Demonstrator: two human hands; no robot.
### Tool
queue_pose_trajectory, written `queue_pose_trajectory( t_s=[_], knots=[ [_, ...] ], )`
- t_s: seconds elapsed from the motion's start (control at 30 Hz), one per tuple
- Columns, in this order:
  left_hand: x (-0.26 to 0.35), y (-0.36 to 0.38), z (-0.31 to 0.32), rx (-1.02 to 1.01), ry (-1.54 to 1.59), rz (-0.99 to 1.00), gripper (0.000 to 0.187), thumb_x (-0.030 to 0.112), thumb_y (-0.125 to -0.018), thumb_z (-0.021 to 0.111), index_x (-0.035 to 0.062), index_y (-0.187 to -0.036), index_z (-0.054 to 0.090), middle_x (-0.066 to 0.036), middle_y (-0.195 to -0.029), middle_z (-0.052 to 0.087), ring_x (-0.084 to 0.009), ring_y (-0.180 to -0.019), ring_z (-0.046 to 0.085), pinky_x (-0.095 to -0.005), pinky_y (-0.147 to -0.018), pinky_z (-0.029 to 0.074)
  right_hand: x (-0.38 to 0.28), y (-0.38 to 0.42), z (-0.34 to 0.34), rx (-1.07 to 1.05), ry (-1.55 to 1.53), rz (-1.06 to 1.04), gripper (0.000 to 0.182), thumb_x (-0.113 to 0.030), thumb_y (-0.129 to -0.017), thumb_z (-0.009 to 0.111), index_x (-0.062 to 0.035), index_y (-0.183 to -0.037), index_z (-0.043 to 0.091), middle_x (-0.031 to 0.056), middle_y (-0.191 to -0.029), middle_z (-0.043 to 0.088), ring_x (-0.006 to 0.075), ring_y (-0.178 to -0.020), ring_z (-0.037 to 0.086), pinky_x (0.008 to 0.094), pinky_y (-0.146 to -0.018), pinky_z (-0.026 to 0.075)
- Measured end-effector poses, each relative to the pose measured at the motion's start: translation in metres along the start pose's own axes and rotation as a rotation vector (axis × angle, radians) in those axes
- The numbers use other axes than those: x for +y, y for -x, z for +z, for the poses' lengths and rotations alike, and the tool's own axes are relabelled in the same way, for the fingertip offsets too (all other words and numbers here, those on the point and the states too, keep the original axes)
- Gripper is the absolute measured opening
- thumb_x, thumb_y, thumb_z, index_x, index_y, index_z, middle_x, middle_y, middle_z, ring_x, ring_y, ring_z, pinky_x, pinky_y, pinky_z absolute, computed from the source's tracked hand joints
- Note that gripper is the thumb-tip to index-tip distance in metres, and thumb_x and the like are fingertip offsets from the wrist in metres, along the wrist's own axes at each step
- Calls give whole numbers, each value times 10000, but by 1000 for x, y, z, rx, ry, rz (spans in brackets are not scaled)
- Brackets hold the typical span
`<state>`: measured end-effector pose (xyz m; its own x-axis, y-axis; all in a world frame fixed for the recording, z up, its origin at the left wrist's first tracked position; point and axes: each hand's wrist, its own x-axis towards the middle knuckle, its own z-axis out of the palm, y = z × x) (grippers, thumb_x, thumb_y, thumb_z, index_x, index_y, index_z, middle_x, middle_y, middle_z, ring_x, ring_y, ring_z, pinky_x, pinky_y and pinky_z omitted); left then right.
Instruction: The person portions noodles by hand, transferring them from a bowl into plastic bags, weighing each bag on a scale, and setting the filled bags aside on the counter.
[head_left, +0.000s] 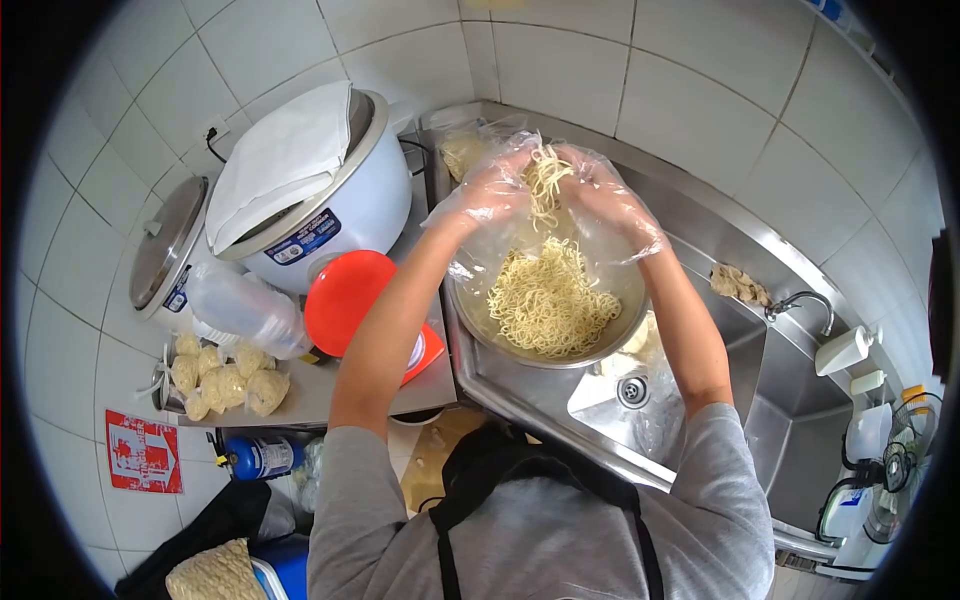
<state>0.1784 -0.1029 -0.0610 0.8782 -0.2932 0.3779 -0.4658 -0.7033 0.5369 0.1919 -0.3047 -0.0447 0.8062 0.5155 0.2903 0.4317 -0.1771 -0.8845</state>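
Note:
Both my hands wear clear plastic gloves and are raised over a metal bowl. Between them hangs a clump of yellow noodles, with loose strands dangling toward the bowl. My left hand closes on the clump from the left. From the right, my right hand grips the same strands; its fingertips are partly hidden by glove film and noodles. A larger heap of noodles lies in the bowl, which sits at the sink's left side.
A large rice cooker with a white cloth stands left, near a red round-topped scale. Knotted bags of noodles lie on the counter. A faucet and white pump bottle are at right.

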Motion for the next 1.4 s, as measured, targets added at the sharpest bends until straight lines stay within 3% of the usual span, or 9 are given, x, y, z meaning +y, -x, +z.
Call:
queue_pose_trajectory(
  t_s=[0.4,0.57,0.73,0.8,0.83,1.03,1.1,1.17,1.4],
  knots=[
    [-64,32,85,-53,490,89,690,-2,-771,537,32,-1416,296,-127,-1469,306,-171,-1365,249,-240,-1058,263,96,-30,43,-222,750,-133,283,-175,-774,596,-17,-1006,634,231,-943,638,311,-918,625,375,-820,476],
    [-26,51,70,-59,594,-352,766,2,-766,552,67,-1453,217,-99,-1223,531,-82,-639,522,-242,-579,465,95,13,11,-172,78,-99,512,-128,-697,698,-34,-1181,563,188,-1061,624,276,-1014,592,341,-917,438],
    [-20,52,86,-140,674,-411,776,17,-794,577,128,-1466,205,27,-705,470,-38,-540,405,-220,-472,370,154,47,71,-13,-38,-106,821,-103,-659,742,-46,-1380,354,170,-1300,500,244,-1226,452,345,-1023,374],
    [-16,56,82,-211,592,-452,796,-14,-755,574,168,-1458,246,-49,-875,621,-70,-584,492,-246,-515,428,131,45,68,-108,162,245,763,-130,-679,727,-27,-1354,387,186,-1281,512,260,-1217,464,352,-1032,361],
    [-69,55,114,193,103,217,800,-30,-741,571,151,-1453,253,-105,-1322,497,-119,-822,568,-240,-648,472,142,39,65,-111,251,260,687,-139,-690,701,-6,-1309,435,195,-1248,530,259,-1183,491,336,-999,387],
    [-35,65,101,16,184,140,775,-81,-718,534,34,-1429,247,-184,-1492,215,-265,-1398,177,-303,-1109,222,91,39,56,66,-226,334,464,-146,-732,633,25,-1155,542,174,-1058,602,238,-941,588,332,-840,465],
    [-38,63,103,-11,359,166,762,-88,-728,517,34,-1429,245,-179,-1493,216,-271,-1397,178,-299,-1105,224,99,35,69,36,-288,332,455,-171,-757,623,11,-1165,538,178,-1113,593,252,-976,583,341,-868,455],
    [-40,67,109,-39,548,184,748,-95,-739,501,34,-1429,244,-173,-1495,217,-276,-1397,179,-296,-1102,226,133,28,87,-223,317,-361,331,-162,-785,589,2,-1073,593,168,-999,628,261,-853,597,336,-819,467],
    [-9,70,63,2,390,-431,778,41,-754,552,143,-1457,236,-177,-1369,438,-160,-903,594,-264,-776,471,22,-14,-6,-484,355,-14,464,-247,-722,730,-47,-1127,629,130,-1010,667,196,-934,629,298,-839,473]
  ],
)
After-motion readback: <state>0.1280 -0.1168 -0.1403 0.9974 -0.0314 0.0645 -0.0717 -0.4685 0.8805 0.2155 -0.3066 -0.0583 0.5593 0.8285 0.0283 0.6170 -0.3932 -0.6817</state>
